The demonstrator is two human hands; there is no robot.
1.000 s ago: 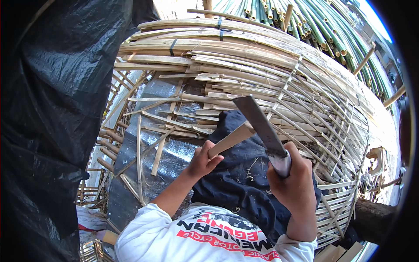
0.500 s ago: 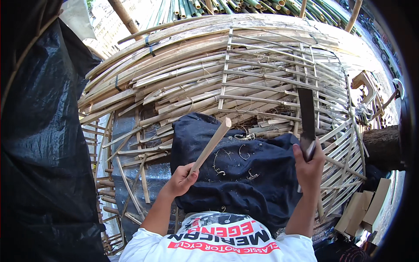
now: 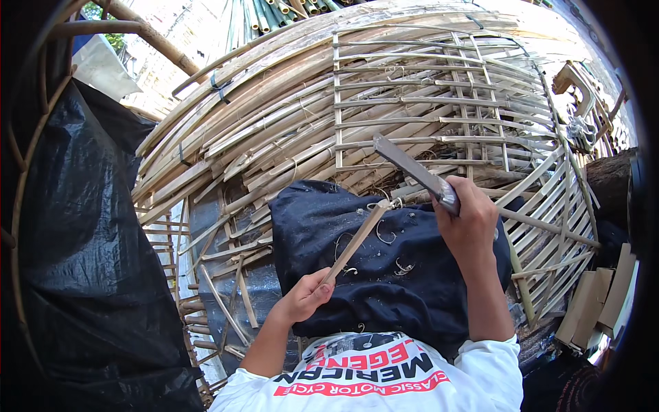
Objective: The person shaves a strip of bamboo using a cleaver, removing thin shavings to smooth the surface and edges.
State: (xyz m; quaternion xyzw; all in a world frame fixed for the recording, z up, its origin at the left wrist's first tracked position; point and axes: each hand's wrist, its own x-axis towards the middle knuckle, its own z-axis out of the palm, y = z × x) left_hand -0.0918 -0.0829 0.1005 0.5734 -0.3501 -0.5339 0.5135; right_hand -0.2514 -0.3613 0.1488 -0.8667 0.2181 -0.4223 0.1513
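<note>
My left hand (image 3: pixel 307 296) is closed around the lower end of a pale wooden or bamboo stick (image 3: pixel 358 238), which slants up and to the right. Thin curled shavings (image 3: pixel 386 204) cling at the stick's upper end. In my right hand (image 3: pixel 471 216) is a machete-like knife (image 3: pixel 410 165); its dark, broad blade points up and left, just beyond the stick's tip. Whether blade and stick touch, I cannot tell. A dark cloth (image 3: pixel 312 233) covers my lap below both hands, with loose curls of shaving (image 3: pixel 405 268) lying on it.
Long split bamboo strips (image 3: pixel 274 130) are piled ahead, with a lattice of slats (image 3: pixel 419 103) on top. Black plastic sheeting (image 3: pixel 89 226) hangs at the left. To the right are fanned slats (image 3: pixel 549 220), a log (image 3: pixel 611 178) and cardboard (image 3: pixel 583 302).
The knife has swung left and tilted from nearly upright toward the stick's tip. The stick's upper end has shifted right and slightly down, and shavings now show there.
</note>
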